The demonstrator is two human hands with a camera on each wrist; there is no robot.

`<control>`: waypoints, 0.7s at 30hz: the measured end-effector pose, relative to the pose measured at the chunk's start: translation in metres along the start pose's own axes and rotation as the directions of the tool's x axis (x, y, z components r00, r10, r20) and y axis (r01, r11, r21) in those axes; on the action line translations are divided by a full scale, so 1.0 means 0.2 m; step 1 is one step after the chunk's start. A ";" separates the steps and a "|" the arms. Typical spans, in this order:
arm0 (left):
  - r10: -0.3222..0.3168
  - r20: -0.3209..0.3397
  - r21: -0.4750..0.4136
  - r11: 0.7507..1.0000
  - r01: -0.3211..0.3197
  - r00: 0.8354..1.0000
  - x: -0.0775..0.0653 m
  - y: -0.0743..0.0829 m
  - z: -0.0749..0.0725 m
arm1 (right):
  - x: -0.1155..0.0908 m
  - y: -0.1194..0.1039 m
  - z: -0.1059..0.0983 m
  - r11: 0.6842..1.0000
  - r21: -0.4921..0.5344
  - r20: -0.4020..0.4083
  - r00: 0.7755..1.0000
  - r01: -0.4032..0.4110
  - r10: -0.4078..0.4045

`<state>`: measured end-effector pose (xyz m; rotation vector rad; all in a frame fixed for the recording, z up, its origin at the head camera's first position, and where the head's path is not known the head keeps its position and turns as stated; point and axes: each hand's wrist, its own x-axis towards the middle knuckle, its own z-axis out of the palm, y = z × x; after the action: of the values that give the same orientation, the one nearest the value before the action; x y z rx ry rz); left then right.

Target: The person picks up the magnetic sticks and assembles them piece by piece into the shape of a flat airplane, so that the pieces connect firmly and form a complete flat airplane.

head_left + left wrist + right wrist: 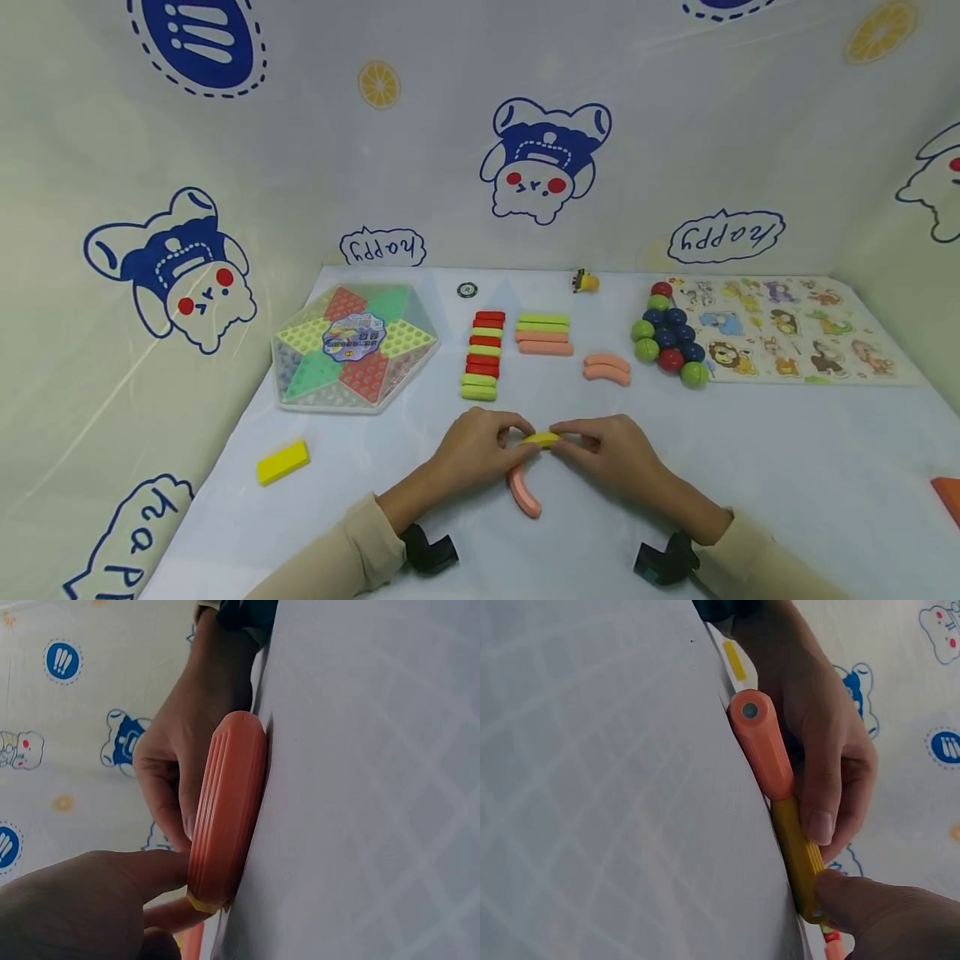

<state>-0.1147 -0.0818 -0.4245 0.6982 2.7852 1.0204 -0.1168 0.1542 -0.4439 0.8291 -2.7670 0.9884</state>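
A short yellow curved stick lies between both hands at the front middle of the table. My left hand pinches its left end, where a salmon-pink curved stick meets it and reaches toward the front. My right hand pinches the yellow stick's other end between thumb and fingers. In the right wrist view the pink stick shows a round grey disc in its free end and touches the yellow stick end to end. Ridges run along the pink stick in the left wrist view.
Behind the hands lie red and green sticks, green and pink sticks and two curved pink sticks. A hexagonal game board and yellow block are left. Coloured balls sit by an animal-picture board at right.
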 end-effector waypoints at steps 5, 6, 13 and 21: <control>-0.021 -0.034 0.025 0.999 0.022 0.999 -0.02 -0.01 0.02 | -0.01 0.00 0.00 0.999 0.029 -0.049 0.998 0.036 -0.034; -0.017 -0.034 0.035 0.999 0.018 0.999 -0.02 -0.01 0.02 | -0.01 0.00 0.00 0.999 0.029 -0.051 0.998 0.038 -0.036; 0.047 -0.001 0.032 0.998 -0.047 0.999 -0.02 -0.01 0.01 | -0.01 0.00 -0.01 0.999 0.040 -0.033 0.999 0.025 -0.024; -0.060 -0.024 0.030 0.998 0.060 0.998 -0.08 -0.06 -0.06 | 0.04 -0.02 -0.01 0.997 0.058 -0.002 0.999 -0.050 0.050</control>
<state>-0.1089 -0.1039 -0.4233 0.6060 2.8293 0.9832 -0.1221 0.1495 -0.4380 0.7680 -2.7809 1.0826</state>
